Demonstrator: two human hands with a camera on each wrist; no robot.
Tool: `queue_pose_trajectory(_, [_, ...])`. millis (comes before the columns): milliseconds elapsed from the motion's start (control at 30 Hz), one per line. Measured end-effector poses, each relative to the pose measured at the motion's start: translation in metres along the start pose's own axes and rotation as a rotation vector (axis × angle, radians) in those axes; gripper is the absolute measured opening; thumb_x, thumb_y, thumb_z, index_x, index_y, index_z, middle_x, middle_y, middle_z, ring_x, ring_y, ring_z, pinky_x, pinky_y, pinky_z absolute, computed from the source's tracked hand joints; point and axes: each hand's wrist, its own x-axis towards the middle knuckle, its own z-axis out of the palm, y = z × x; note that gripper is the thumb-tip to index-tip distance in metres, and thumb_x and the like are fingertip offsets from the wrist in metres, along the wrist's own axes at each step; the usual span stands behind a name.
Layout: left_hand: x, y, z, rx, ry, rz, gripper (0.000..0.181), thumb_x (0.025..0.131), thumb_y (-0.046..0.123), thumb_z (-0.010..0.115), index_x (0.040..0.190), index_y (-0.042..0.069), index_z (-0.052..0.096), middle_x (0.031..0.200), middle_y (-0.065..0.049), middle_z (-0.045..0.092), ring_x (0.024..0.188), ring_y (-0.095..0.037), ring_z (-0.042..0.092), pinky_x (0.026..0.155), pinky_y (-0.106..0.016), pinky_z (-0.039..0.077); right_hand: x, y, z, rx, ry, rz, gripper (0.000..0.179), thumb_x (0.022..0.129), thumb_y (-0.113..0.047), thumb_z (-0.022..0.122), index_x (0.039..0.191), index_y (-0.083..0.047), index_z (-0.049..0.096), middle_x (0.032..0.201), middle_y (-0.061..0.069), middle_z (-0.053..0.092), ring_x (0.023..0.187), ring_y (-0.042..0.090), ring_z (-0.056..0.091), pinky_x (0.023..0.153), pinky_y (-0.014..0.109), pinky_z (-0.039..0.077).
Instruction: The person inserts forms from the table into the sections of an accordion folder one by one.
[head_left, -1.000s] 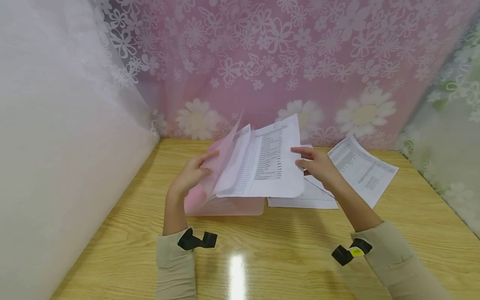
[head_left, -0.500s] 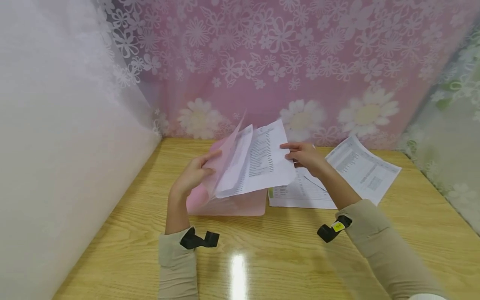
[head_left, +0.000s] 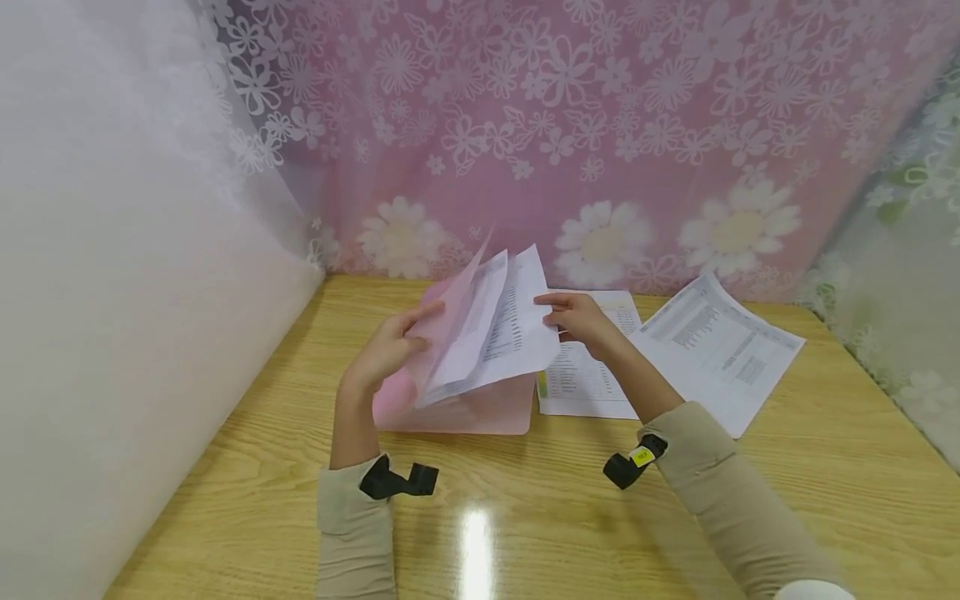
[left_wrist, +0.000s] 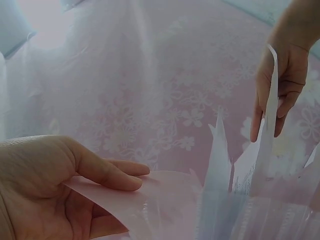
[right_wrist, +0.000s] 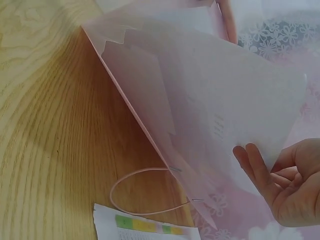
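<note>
A pink document folder (head_left: pixel 487 412) with clear pockets stands part-open on the wooden table. My left hand (head_left: pixel 378 354) pinches its raised pink cover (left_wrist: pixel 135 200) between thumb and fingers. Right of the cover, my right hand (head_left: pixel 588 325) pinches the outer edge of a printed sheet (head_left: pixel 534 333), which stands tilted with its lower left part inside the folder. Another printed sheet (head_left: pixel 476 312) leans between that one and the cover. From the right wrist view, the right hand's thumb and fingers (right_wrist: pixel 255 165) meet at the sheet's edge.
A printed sheet with a coloured strip (head_left: pixel 585 387) lies flat right of the folder. Partly over it, another printed page (head_left: pixel 742 354) lies askew. A thin elastic loop (right_wrist: pixel 114 192) hangs off the folder. A pink flowered curtain (head_left: pixel 525 167) stands behind the table.
My right hand has moved left with the printed sheet, which now sits closer to the folder's cover. More of the flat papers at the right shows. The left hand stays on the cover.
</note>
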Motion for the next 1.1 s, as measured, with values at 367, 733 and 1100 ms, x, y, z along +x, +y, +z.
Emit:
queue_pose_trajectory(367, [0.000,0.000,-0.002,0.000,-0.002,-0.017,0.054,0.084,-0.010,0.044,0.137,-0.001,0.041,0.142,-0.007,0.036,0.116,-0.017,0.029,0.087,-0.032,0.027,-0.010,-0.020,-0.016,-0.058,0.056,-0.018,0.043,0.090,-0.001,0.047,0.134,0.000,0.046,0.123,0.021,0.050,0.095,0.028,0.055,0.075,0.034,0.049])
queue_pose_trajectory(733, [0.000,0.000,-0.001,0.023,0.003,-0.048,0.054,0.087,-0.008,0.045,0.139,0.004,0.040,0.144,-0.004,0.033,0.122,-0.014,0.026,0.089,-0.034,0.026,-0.015,-0.022,-0.023,0.067,0.052,-0.015,0.044,0.091,-0.003,0.049,0.135,-0.001,0.044,0.124,0.020,0.050,0.089,0.020,0.057,0.072,0.028,0.048])
queue_pose_trajectory(1100, [0.000,0.001,0.000,0.028,0.000,-0.035,0.054,0.086,-0.009,0.045,0.138,0.002,0.040,0.143,-0.006,0.034,0.125,-0.014,0.024,0.090,-0.034,0.027,-0.008,-0.020,0.003,0.127,0.040,-0.041,0.043,0.092,-0.001,0.048,0.135,0.000,0.044,0.124,0.019,0.052,0.091,0.023,0.058,0.073,0.029,0.049])
